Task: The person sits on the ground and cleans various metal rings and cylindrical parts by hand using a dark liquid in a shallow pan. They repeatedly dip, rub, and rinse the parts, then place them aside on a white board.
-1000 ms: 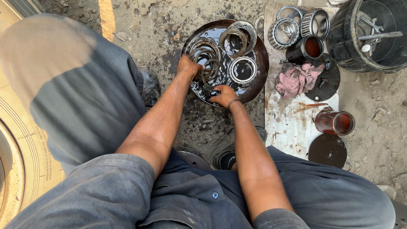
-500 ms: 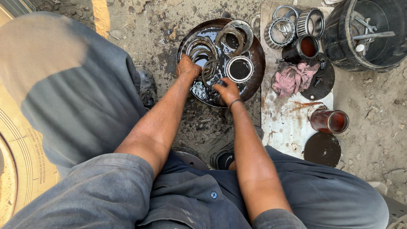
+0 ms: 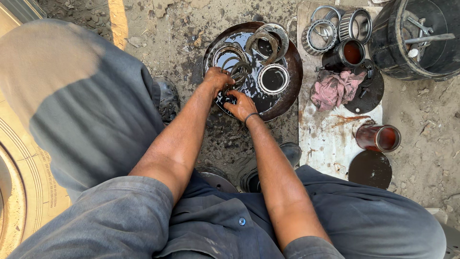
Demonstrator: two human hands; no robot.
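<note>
The round, rust-brown metal pan holds black oil with a wet, glossy sheen, and the grey steel bearing rings lying in it are slick with it. The left hand and right hand both glisten with oily grime. The ribbed silver roller bearings look dull and greasy. The crumpled pink cloth rag is soft, matt and stained. The pale flat wooden board is rough and streaked with rust. The black round bucket is scuffed and dusty, and the ground is coarse, dry dirt.
</note>
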